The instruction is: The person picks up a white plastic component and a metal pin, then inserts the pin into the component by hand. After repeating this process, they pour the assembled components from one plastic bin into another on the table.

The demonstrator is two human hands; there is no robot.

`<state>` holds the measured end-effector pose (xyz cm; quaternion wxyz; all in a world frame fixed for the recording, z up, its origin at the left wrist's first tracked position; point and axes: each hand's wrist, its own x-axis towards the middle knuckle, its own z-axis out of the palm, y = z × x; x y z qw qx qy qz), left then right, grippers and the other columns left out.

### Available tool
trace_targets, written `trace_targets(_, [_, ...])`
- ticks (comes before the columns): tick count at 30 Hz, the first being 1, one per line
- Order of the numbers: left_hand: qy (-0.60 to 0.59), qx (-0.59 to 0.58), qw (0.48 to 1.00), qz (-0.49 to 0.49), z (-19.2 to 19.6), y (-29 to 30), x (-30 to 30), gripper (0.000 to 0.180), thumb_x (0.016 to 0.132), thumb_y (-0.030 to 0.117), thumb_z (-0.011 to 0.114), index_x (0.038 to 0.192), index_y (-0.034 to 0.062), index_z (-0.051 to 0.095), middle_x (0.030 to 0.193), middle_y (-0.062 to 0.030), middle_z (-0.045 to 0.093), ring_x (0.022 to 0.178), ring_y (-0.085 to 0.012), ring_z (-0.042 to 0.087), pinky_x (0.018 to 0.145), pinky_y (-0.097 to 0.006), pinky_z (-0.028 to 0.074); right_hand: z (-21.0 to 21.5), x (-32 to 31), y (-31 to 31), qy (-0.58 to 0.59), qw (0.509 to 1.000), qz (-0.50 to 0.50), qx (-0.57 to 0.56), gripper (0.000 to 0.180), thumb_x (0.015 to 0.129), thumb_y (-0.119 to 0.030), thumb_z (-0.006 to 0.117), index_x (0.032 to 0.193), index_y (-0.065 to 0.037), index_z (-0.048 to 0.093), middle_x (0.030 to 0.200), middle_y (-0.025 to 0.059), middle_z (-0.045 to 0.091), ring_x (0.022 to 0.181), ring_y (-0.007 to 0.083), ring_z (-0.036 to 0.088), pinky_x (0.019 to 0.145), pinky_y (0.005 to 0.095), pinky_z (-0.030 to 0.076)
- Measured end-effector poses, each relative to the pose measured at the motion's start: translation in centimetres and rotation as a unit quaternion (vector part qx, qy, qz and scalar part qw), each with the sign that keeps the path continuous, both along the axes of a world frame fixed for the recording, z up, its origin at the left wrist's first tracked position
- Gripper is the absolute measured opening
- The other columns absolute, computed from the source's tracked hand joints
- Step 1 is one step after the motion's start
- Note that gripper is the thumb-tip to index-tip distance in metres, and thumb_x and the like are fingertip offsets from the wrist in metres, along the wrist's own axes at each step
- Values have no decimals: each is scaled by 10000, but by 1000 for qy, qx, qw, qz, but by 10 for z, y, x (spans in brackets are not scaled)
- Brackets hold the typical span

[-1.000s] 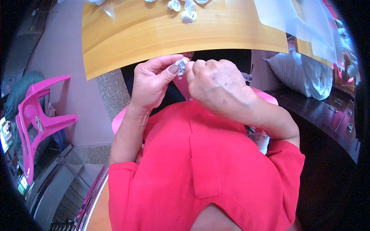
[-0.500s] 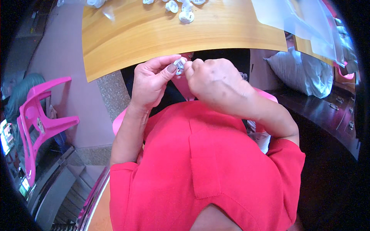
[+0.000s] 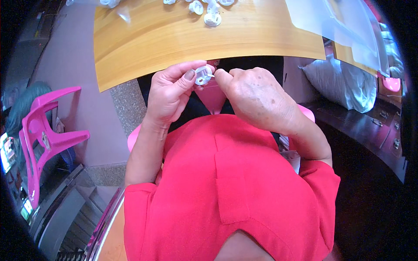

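Note:
My left hand [image 3: 167, 92] pinches a small round white plastic part [image 3: 201, 78] between thumb and fingers, just off the near edge of the table and above my lap. The part has a raised middle and a dark spot on its face. Close on its right is my right hand [image 3: 257, 93], back upward and fingers curled closed. A thin white piece [image 3: 210, 75] runs from the right fingertips to the round part; its far end is hidden in the fingers.
On the wooden table [image 3: 174, 45] lie several like white parts [image 3: 212, 18] at the far edge. A clear plastic box [image 3: 313, 17] stands at its right. A pink chair [image 3: 48, 135] is at left, a white sack [image 3: 342, 82] at right.
The right hand has drawn slightly right and down from the round part. The part now faces up more fully, and the thin white piece shows between the hands.

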<state>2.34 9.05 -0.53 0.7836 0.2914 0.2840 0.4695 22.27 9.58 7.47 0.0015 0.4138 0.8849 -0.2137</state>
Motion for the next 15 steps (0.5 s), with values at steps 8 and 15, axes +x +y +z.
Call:
trace_targets(8, [66,57,996,10,0,-3,1,290,923,109,563,1169,-42,589,1129,-198,628,960,-218,617,826,-312,495,-5,-5,1,67,997,3,-37,157,740,-22,544,879,37,499,700,191,606,660,358,623,586,440,480])
trace_targets(15, [116,68,990,44,1,-6,5,221,903,42,588,1104,-40,634,1062,-135,669,973,-179,628,881,-287,499,-4,-16,0,-1,1000,17,-12,174,749,-74,570,881,40,566,737,188,649,676,344,656,606,421,522])
